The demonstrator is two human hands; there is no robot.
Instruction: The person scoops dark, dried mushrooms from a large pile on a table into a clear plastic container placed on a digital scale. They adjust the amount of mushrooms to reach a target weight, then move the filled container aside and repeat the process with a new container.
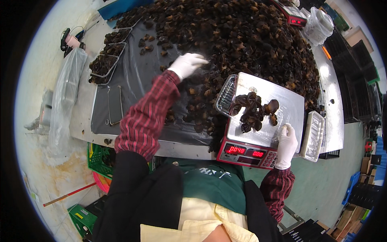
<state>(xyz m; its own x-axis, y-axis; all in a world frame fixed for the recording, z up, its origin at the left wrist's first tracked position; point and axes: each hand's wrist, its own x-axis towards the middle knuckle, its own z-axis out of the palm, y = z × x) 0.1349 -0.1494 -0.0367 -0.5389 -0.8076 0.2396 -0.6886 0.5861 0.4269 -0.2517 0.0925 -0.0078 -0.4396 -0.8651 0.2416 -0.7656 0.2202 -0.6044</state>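
My left hand (187, 65), in a white glove, reaches over the near left edge of a large heap of wood ear mushrooms (242, 39); its fingers point right, and whether they hold a piece is not plain. On the steel pan of a red digital scale (266, 81) lies a small bunch of wood ear mushrooms (252, 113). My gloved right hand (287, 142) rests at the pan's near right edge, fingertips together, with nothing visible in them. A clear plastic tray (226, 95) lies against the pan's left edge. The scale's display is lit red.
Filled clear trays (104, 65) line the table's left side near a smartphone (115, 105). Stacked trays (313, 136) stand right of the scale. A second scale (294, 15) and bagged trays (319, 25) are at the far right. A green crate (99, 160) sits below the table's left edge.
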